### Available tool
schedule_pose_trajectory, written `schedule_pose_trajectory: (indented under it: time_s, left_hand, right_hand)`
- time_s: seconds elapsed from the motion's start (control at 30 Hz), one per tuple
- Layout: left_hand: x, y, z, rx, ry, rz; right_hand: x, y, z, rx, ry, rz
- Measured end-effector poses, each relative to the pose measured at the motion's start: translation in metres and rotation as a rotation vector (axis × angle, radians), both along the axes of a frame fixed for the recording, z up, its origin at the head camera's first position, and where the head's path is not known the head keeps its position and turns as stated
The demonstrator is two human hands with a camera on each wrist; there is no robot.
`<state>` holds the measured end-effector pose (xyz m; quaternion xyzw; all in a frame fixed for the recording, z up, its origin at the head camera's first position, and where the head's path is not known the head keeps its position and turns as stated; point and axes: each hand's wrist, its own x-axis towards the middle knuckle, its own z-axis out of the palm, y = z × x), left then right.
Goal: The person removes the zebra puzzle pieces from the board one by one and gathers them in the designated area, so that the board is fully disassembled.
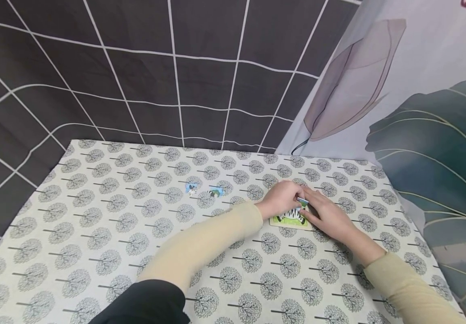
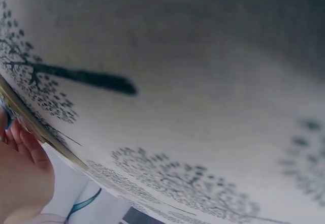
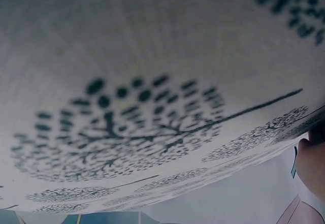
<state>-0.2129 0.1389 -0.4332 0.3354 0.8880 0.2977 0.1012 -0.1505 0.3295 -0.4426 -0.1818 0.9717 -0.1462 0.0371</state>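
1. Apparently, the left hand (image 1: 282, 198) pinches a small puzzle piece (image 1: 303, 201), tilted for handling over the zebra puzzle board (image 1: 291, 221), which lies on the tree-print cloth (image 1: 107, 213).
2. The right hand (image 1: 331, 214), fingers relaxed, covers the board's right side, likely bracing it.
3. Two loose pieces (image 1: 191, 189) lie well leftward, presumably leaving working room.

At lower centre of the frame, the left sleeve (image 1: 204, 245) is plain cream, and a black sleeve (image 1: 147, 301) covers its upper part. At lower right, the right sleeve (image 1: 411, 285) is cream also, with small wrinkles.
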Motion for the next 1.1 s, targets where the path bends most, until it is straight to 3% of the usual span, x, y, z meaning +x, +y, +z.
schedule_pose_trajectory:
  time_s: [0.2,0.5,0.73,1.1]
  left_hand:
    - [0.0042,-0.0034,0.0029,0.017,-0.024,0.011]
    - [-0.0032,-0.0044,-0.0003,0.046,-0.049,-0.005]
    - [-0.0028,-0.0032,0.0006,0.049,-0.063,0.004]
    - [-0.0018,0.0008,-0.0010,0.016,-0.014,0.006]
  right_hand:
    - [0.0003,-0.0001,0.0001,-0.005,0.010,0.004]
    - [-0.0010,-0.0002,-0.0005,-0.013,-0.002,0.008]
    - [-0.0013,0.0005,-0.0010,-0.012,-0.007,0.005]
    - [-0.0016,0.0025,-0.0023,-0.011,-0.003,0.010]
